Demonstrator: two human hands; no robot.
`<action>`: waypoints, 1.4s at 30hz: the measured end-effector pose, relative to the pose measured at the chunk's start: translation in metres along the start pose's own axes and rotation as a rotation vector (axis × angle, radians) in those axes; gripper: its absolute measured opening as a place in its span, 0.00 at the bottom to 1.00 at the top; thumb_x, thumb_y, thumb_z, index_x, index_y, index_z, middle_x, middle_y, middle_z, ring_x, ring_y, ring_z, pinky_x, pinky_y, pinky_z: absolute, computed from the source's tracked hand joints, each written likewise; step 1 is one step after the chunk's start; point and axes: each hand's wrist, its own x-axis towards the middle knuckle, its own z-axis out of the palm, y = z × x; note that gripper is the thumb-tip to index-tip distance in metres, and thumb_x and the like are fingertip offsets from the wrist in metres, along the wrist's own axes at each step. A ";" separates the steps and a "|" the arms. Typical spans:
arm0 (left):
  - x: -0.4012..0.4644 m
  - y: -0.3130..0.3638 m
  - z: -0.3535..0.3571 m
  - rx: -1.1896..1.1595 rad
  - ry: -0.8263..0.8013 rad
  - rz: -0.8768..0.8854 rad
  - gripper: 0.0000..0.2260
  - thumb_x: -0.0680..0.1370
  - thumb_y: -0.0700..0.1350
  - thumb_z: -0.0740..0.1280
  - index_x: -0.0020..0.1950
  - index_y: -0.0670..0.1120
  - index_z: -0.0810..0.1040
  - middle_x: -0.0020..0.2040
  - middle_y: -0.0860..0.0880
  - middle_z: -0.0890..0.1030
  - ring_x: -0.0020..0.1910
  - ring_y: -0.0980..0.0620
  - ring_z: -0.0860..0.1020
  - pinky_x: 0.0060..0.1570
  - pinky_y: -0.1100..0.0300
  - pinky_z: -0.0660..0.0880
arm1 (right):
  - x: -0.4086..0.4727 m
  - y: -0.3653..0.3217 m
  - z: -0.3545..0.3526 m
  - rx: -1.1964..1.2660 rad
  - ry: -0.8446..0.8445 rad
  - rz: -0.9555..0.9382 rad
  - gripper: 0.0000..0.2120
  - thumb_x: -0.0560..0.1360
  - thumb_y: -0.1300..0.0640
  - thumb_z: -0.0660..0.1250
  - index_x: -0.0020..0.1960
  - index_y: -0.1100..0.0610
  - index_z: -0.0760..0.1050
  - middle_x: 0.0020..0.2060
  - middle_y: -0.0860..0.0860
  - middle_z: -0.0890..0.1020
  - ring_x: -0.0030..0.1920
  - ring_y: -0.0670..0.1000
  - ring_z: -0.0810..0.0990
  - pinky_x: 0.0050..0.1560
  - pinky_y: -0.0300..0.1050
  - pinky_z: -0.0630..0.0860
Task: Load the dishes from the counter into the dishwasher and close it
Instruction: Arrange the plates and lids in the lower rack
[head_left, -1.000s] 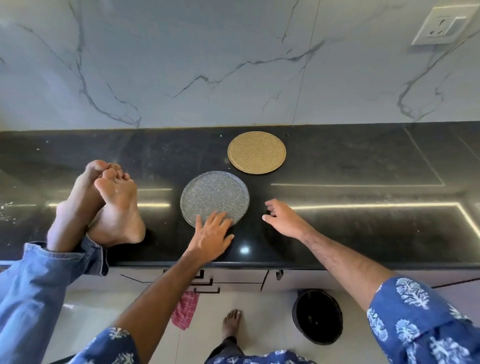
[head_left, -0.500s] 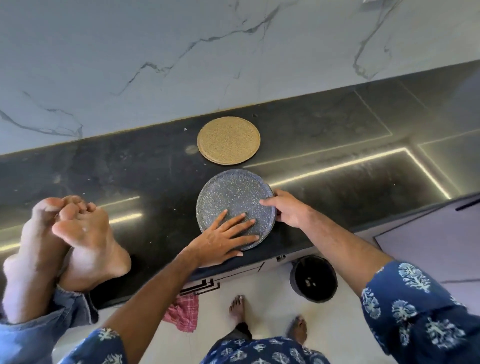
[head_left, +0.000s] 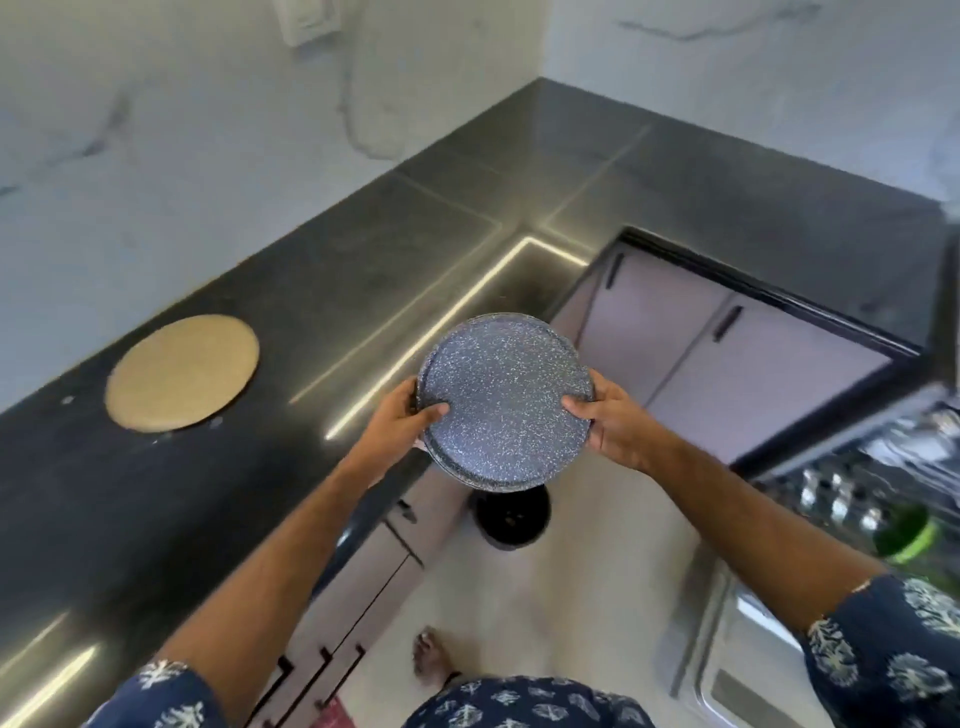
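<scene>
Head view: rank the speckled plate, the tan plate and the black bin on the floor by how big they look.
1. speckled plate, held up near the camera by left hand and right hand, so its lead is unsure.
2. tan plate, looks nearly as large.
3. black bin, partly hidden, farther down.

Matt speckled blue-grey plate (head_left: 506, 400), grainy tan plate (head_left: 182, 373), glossy polished dark stone counter (head_left: 363, 270).

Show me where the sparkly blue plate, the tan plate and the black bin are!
sparkly blue plate (head_left: 506, 400): head view, middle of its speckled face.
tan plate (head_left: 182, 372): head view, centre of its top.
black bin (head_left: 511, 517): head view, its dark inside, below the blue plate.
</scene>
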 end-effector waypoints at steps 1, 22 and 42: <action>0.007 0.010 0.030 -0.005 -0.018 0.010 0.16 0.76 0.35 0.72 0.63 0.38 0.74 0.52 0.46 0.83 0.49 0.49 0.80 0.43 0.59 0.78 | -0.020 -0.003 -0.024 0.013 0.058 -0.002 0.24 0.77 0.72 0.61 0.70 0.57 0.71 0.59 0.54 0.81 0.57 0.55 0.82 0.53 0.51 0.82; 0.014 0.064 0.632 0.597 -0.912 0.274 0.18 0.80 0.34 0.66 0.70 0.38 0.69 0.62 0.42 0.76 0.56 0.46 0.78 0.48 0.76 0.71 | -0.430 0.076 -0.386 0.167 1.083 -0.123 0.10 0.77 0.64 0.69 0.58 0.58 0.76 0.59 0.60 0.82 0.57 0.60 0.82 0.61 0.58 0.77; 0.185 -0.052 0.967 1.394 -1.065 1.174 0.25 0.79 0.49 0.64 0.75 0.46 0.66 0.77 0.45 0.62 0.75 0.44 0.64 0.73 0.43 0.64 | -0.348 0.177 -0.756 0.702 1.417 -0.040 0.14 0.77 0.62 0.64 0.62 0.57 0.74 0.51 0.56 0.85 0.46 0.55 0.87 0.44 0.59 0.84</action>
